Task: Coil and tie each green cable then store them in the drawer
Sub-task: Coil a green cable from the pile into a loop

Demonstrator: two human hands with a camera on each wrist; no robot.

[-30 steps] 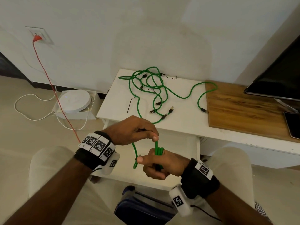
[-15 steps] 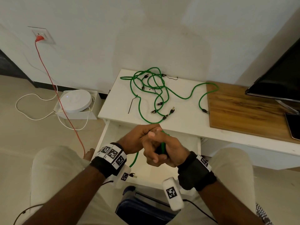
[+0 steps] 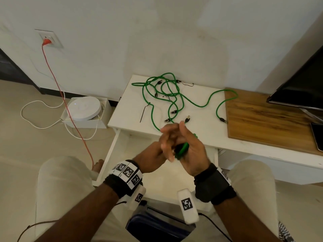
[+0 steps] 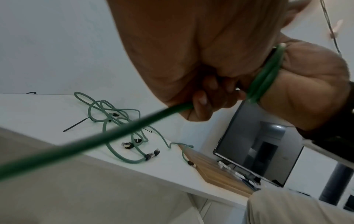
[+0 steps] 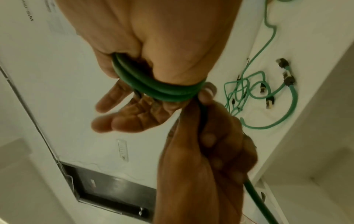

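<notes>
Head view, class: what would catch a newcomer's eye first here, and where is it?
First, the two hands meeting in front of the white table: the left hand grips a green cable and winds it in loops around the right hand. Next, the tangle of loose green cables spread on the table's far side, then the orange cord running down from the wall socket at left.
</notes>
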